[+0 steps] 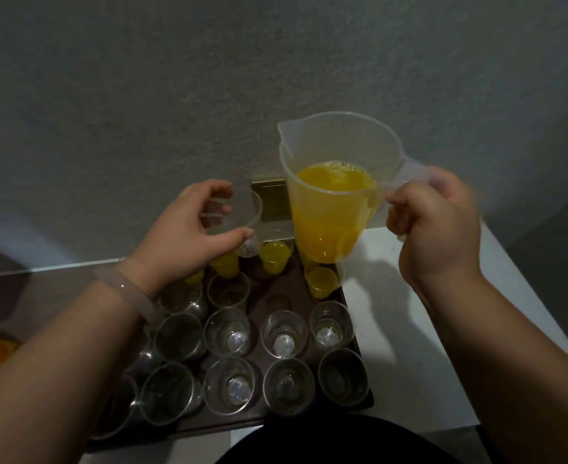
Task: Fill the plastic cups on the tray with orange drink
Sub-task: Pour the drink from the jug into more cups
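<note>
Thin clear plastic cups stand in rows on a dark rectangular tray [277,296]. The empty cups [284,333] fill the near rows and the filled cups [274,257], yellow-orange, stand at the far end. One clear cup [242,216] is raised above them, the left hand [188,236] curled round its rim. The right hand [436,229] clenches the handle of a translucent tapered jug [342,135], held upright and roughly half full of orange drink [332,209]. The tray lies on a smooth white table [426,329] before a rough grey wall [209,78].
</note>
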